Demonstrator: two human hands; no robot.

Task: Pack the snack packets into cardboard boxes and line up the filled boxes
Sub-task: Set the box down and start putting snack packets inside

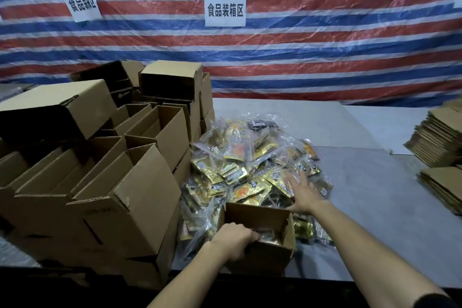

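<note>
In the head view, packing looks barely begun. The left hand (233, 239) grips the near rim of a small open box (262, 257) at the front of the surface (375, 207), while the right hand (303, 194), fingers spread and empty, hovers over the heap of snack packets (250, 157) just behind it. The open boxes (120, 207) stacked at left look empty, and no filled row shows.

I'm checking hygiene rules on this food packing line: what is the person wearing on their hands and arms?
The left hand and the right hand are bare: no gloves, rings or watch show. Both forearms are uncovered. The only clothing in view is a dark sleeve on the right arm, at the lower corner of the picture.
</note>
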